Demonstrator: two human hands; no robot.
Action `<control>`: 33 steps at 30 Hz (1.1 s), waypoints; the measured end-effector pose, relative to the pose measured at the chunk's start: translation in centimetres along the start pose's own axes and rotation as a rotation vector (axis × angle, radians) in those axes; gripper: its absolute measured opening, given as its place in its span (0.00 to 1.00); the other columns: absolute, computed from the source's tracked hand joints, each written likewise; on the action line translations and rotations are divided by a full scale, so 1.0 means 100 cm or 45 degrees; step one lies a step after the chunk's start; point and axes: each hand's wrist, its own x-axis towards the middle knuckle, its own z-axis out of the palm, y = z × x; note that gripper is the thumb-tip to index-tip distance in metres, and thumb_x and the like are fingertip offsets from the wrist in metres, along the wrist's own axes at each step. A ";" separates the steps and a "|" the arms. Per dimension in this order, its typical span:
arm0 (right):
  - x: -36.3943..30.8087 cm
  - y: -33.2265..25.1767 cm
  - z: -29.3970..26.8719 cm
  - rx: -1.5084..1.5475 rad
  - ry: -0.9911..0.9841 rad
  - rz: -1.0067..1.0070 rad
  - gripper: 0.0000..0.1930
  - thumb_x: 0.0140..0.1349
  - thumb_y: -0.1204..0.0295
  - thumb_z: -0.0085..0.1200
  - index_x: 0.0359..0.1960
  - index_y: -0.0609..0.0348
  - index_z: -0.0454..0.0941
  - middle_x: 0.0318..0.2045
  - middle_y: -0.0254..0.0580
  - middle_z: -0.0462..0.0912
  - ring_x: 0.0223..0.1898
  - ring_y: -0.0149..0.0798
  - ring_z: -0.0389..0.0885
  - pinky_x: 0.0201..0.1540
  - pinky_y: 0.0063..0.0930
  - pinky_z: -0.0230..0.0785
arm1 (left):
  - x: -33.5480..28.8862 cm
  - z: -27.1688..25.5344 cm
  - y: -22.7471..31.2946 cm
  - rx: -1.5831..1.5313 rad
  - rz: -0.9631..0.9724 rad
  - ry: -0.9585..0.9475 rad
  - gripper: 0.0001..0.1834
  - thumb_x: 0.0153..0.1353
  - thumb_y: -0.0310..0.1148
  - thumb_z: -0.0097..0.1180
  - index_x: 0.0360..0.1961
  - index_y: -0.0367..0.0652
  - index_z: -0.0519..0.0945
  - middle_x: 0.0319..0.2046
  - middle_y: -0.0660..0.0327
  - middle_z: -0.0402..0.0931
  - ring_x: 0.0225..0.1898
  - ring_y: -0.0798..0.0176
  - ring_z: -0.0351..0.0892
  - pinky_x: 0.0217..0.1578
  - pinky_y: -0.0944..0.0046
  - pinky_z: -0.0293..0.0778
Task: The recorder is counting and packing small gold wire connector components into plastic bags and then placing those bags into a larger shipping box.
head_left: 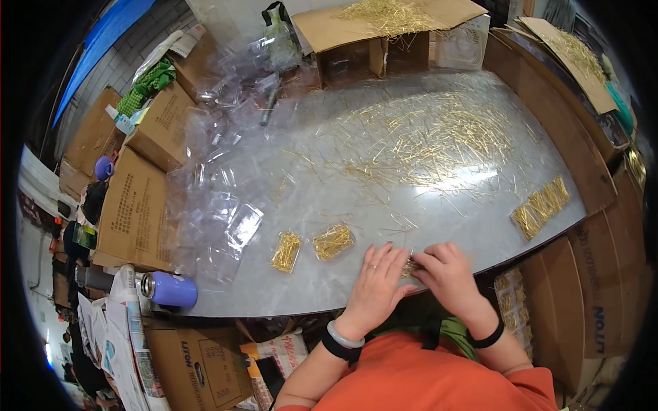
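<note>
At the table's near edge, my left hand (377, 282) and my right hand (447, 275) meet around a small bundle of gold wire hooks (410, 268). Fingers cover most of the bundle, so whether a clear box surrounds it cannot be made out. My left fingers lie along its left side; the right fingers curl over its other end. Left of my hands sit two small clear boxes filled with gold hooks, an upright-looking box (286, 252) and a tilted box (334, 242). Loose hooks (452, 133) are scattered over the grey table (301, 195).
Empty clear plastic boxes (219, 198) pile up along the left. A row of filled boxes (541, 207) stands at the right edge. A purple bottle (171, 290) lies at the front left corner. Cardboard boxes (133, 209) wall the left side; a cardboard shelf (349, 61) stands behind.
</note>
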 end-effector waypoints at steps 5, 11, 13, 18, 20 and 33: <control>0.005 -0.002 0.014 0.261 0.098 0.190 0.15 0.61 0.74 0.64 0.49 0.60 0.80 0.47 0.47 0.81 0.49 0.54 0.77 0.51 0.45 0.72 | -0.001 0.003 -0.003 -0.025 -0.001 0.053 0.32 0.62 0.29 0.64 0.67 0.37 0.69 0.58 0.50 0.74 0.65 0.41 0.68 0.70 0.38 0.59; 0.036 0.018 0.011 -0.072 -0.109 0.030 0.30 0.69 0.57 0.56 0.67 0.62 0.68 0.65 0.53 0.73 0.69 0.56 0.67 0.73 0.55 0.53 | -0.003 0.005 -0.005 -0.079 -0.029 0.072 0.35 0.60 0.27 0.65 0.68 0.36 0.66 0.62 0.46 0.69 0.67 0.37 0.65 0.70 0.39 0.59; 0.036 0.019 0.009 -0.010 -0.220 -0.043 0.32 0.68 0.55 0.57 0.68 0.61 0.68 0.65 0.51 0.74 0.69 0.55 0.67 0.74 0.56 0.52 | -0.005 0.004 -0.001 -0.155 -0.118 0.125 0.38 0.58 0.26 0.67 0.69 0.35 0.64 0.65 0.44 0.64 0.68 0.36 0.62 0.70 0.39 0.59; 0.022 0.012 -0.013 0.230 -0.442 -0.225 0.36 0.60 0.55 0.65 0.66 0.60 0.70 0.62 0.47 0.77 0.68 0.53 0.69 0.74 0.56 0.52 | -0.004 0.000 0.000 -0.045 -0.131 0.159 0.43 0.58 0.27 0.68 0.71 0.31 0.60 0.68 0.43 0.60 0.70 0.34 0.59 0.71 0.40 0.56; 0.017 0.018 -0.010 0.241 -0.390 -0.245 0.35 0.54 0.62 0.70 0.64 0.57 0.73 0.59 0.46 0.79 0.64 0.51 0.73 0.69 0.51 0.62 | -0.004 0.002 -0.002 -0.010 -0.102 0.107 0.42 0.59 0.27 0.66 0.71 0.31 0.60 0.67 0.43 0.61 0.70 0.35 0.59 0.71 0.41 0.56; 0.002 0.010 -0.009 0.112 -0.131 -0.082 0.28 0.52 0.70 0.70 0.58 0.56 0.78 0.54 0.44 0.80 0.54 0.51 0.77 0.58 0.43 0.70 | 0.001 0.007 0.004 0.089 -0.042 -0.003 0.31 0.61 0.29 0.64 0.64 0.32 0.70 0.58 0.46 0.67 0.67 0.38 0.63 0.69 0.41 0.61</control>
